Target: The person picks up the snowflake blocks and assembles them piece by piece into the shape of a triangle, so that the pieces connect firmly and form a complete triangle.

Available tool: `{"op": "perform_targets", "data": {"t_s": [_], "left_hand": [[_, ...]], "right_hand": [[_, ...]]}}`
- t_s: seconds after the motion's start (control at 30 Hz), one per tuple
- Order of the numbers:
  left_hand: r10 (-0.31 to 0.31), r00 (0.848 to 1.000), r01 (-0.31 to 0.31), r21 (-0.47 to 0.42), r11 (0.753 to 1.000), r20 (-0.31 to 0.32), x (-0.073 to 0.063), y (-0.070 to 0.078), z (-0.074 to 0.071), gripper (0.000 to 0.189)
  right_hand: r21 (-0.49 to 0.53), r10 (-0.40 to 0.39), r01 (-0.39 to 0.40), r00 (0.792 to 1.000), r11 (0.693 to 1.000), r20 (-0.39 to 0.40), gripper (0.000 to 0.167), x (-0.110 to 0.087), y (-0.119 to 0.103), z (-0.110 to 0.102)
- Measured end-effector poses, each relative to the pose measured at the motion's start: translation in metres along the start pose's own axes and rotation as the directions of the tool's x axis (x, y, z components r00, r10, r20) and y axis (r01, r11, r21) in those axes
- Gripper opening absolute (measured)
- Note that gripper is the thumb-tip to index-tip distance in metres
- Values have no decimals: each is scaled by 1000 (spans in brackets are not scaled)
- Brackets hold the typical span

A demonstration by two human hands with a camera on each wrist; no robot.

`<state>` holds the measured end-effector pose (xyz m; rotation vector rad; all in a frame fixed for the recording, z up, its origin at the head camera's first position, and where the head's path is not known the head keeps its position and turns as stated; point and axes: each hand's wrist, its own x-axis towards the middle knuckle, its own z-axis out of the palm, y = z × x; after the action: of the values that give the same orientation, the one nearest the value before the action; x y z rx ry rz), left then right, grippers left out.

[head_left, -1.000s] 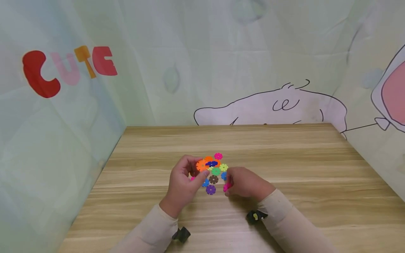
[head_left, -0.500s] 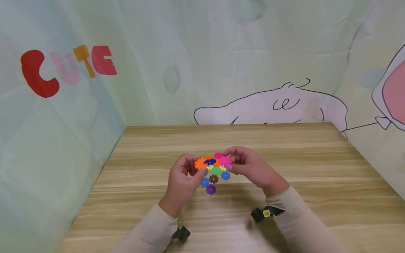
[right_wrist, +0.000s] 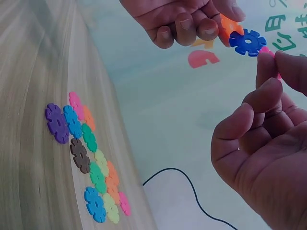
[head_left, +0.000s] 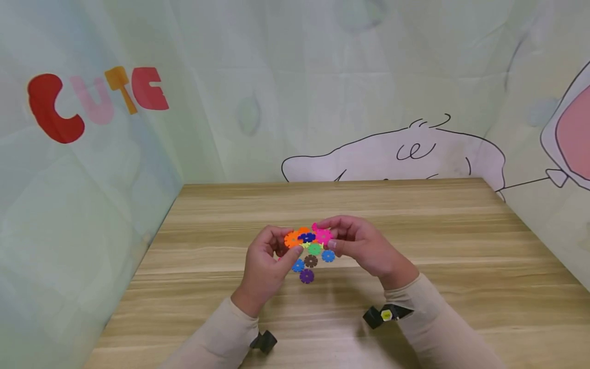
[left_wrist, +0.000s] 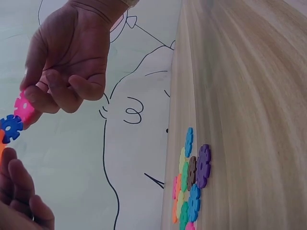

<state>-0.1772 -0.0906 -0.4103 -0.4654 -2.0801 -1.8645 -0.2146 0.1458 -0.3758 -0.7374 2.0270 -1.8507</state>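
Pale green cloth [head_left: 221, 133] is hung around a wood-grained table [head_left: 207, 215], and at its left the red, pink and orange letters CUTE [head_left: 99, 117] are displayed. Farther right, a black wrist device [head_left: 265, 342] is fixed at the cuff of a beige sleeve [head_left: 209, 333]. By the left hand [head_left: 265, 269], an orange disc [head_left: 292, 239] with a notched rim is pinched between thumb and fingers. Beside this, a dark blue disc [head_left: 307, 238] is set at an angle, its rim overlapped with the orange one's. Lower down, loose discs [right_wrist: 80, 155] are laid close together on the table: a light blue disc [head_left: 298, 265], a purple disc [head_left: 306, 276], a brown disc [head_left: 311, 261] and a green disc [head_left: 314, 249], with pale yellow, orange and pink ones also shown by the wrist views. At the row's right end, a pink disc [head_left: 323, 237] is grasped by the thumb and fingertips of the right hand [head_left: 369, 248]; it is met by the dark blue one, but how firmly they are slotted cannot be told. All three are held above the table. Behind, a white animal drawing [head_left: 378, 154] is seen, and at the far right a pink balloon [head_left: 576, 136] is pictured.
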Motion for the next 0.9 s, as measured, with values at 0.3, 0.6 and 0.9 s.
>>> {"op": "perform_targets", "data": {"t_s": [0.3, 0.6, 0.9], "left_hand": [[12, 1000, -12, 3, 1000, 15, 0, 0, -1, 31], [-10, 998, 11, -16, 1000, 56, -1, 3, -2, 30], [10, 997, -11, 11, 1000, 79, -4, 2, -1, 30]], "right_hand": [[-28, -18, 19, 999, 999, 34, 37, 0, 1, -1], [-14, -11, 11, 998, 1000, 55, 38, -1, -3, 2], [-38, -56, 59, 996, 998, 73, 36, -1, 1, 3]]}}
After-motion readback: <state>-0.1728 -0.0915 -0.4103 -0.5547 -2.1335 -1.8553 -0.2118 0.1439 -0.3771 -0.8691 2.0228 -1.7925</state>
